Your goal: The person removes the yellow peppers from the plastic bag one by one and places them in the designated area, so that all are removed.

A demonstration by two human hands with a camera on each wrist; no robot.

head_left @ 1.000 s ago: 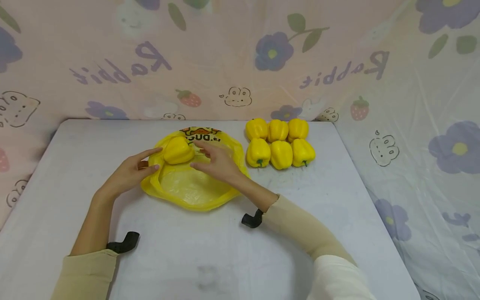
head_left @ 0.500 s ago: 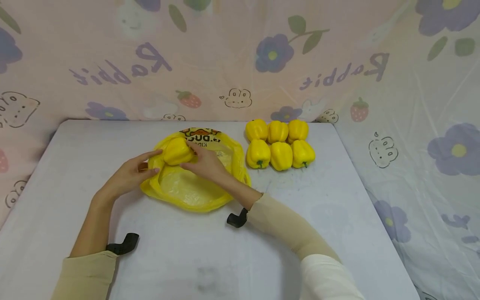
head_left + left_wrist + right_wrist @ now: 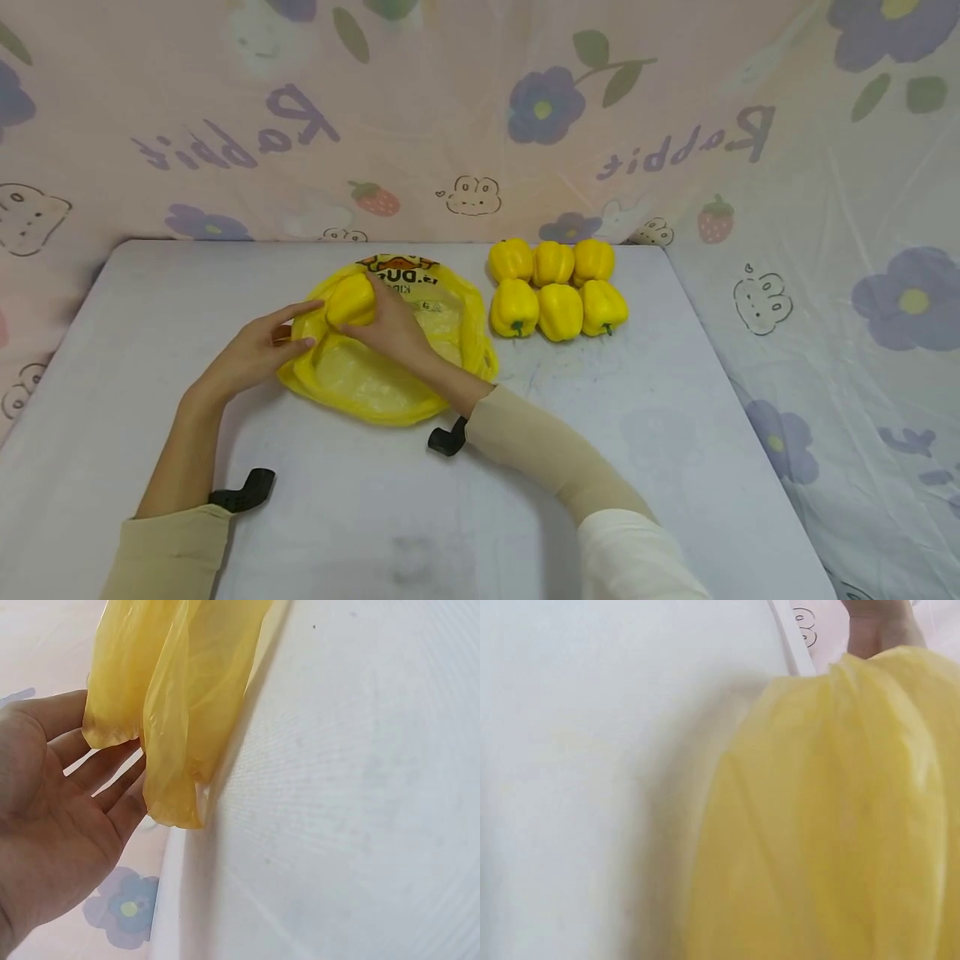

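A yellow plastic bag stands on the table, its wide mouth facing up. Inside the mouth, at the left, is a yellow bell pepper. My right hand reaches over the rim and grips this pepper from its right side, thumb in front and fingers behind. At the bag's left rim my left hand rests its extended fingers and thumb against the plastic. The left wrist view shows those fingers relaxed beside the hanging yellow folds. In the right wrist view the bag's side hides my right hand.
Several yellow bell peppers stand in two rows right of the bag, close together. The white table ends at a printed cloth backdrop behind and on the right. Black curved pieces stick out at both wrists.
My right hand has moved left, from beside the pepper's stem to around the pepper, covering the stem. The left hand stays at the rim.
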